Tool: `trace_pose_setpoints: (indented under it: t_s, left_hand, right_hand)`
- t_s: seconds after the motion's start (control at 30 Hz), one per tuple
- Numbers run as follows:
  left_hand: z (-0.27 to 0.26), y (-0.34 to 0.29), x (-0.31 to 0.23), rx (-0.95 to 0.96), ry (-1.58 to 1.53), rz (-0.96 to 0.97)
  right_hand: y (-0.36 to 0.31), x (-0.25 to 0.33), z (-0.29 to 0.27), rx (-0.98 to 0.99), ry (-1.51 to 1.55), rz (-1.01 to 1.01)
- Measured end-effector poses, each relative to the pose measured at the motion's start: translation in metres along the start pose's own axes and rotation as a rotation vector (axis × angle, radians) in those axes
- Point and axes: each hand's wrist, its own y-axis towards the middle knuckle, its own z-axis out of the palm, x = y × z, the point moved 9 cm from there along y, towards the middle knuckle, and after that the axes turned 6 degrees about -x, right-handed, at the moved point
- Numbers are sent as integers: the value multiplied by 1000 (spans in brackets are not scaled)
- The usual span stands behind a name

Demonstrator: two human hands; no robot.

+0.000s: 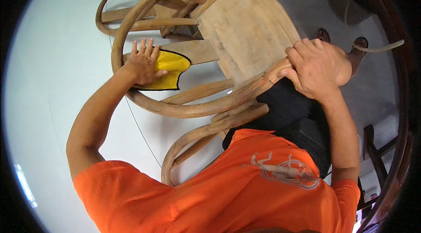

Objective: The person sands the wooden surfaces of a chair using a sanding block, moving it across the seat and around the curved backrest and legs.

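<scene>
Plainly, the left grip (pixel 144 66) is open, fingers spread flat on a yellow cloth (pixel 173 64) over the chair's slat (pixel 204 52); the right grip (pixel 312 67) is curled over the end of its rail (pixel 188 110). The chair's seat (pixel 245 31) sits between both grips, and another chair (pixel 125 26) stands beyond the left. The cloth, only pressed, might slip; the chair could shift if the right grip loosened.

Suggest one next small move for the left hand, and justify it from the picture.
Probably slide the yellow cloth along the flat wooden slat: the left hand lies spread on the cloth, which overlaps the slat, while the right hand grips the curved wooden rail, perhaps as a steady hold.
</scene>
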Motion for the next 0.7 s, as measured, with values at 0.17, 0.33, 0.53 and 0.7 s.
trace_pose_setpoints:
  t_s: [0.17, 0.33, 0.53, 0.7]
  left_hand:
    - [16, 100, -51, 59, -32, 41]
    - [34, 194, -114, 156, -128, -203]
    - [11, 196, -89, 109, -355, -36]
    - [97, 188, -8, 92, -276, 167]
  right_hand:
    - [1, -11, 4, -104, 53, 53]
    - [-1, -23, 12, -151, 137, 66]
    - [-9, -39, 14, -234, 90, 59]
    - [-2, -30, 13, -277, 75, 66]
